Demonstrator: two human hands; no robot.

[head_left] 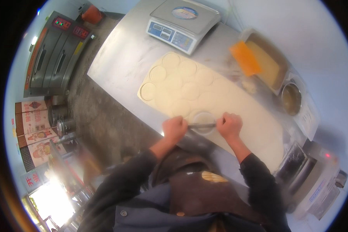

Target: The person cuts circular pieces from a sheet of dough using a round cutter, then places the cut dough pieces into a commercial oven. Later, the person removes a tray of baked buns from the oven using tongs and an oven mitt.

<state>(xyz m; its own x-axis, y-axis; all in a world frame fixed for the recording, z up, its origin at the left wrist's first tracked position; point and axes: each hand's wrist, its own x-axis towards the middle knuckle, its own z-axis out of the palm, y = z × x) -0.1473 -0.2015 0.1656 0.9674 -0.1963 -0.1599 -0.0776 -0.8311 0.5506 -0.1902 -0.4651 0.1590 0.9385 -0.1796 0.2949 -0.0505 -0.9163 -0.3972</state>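
Note:
A large pale sheet of dough (239, 104) lies across the metal table, marked with several cut circles toward its far left end. Over its near edge I hold a round dough cutter (202, 125), a ring with a dark bar handle across it. My left hand (175, 128) is closed round the bar's left end. The other end is in the closed fist of my right hand (229, 124). The cutter's ring sits on or just above the dough; which of the two cannot be told.
A digital scale (181, 23) stands at the table's far end. Along the wall are a tray of pale yellow contents (276, 58), an orange scraper (245, 58) and a metal bowl (291, 99). A machine (317, 178) stands at right. An oven (52, 58) is across the floor.

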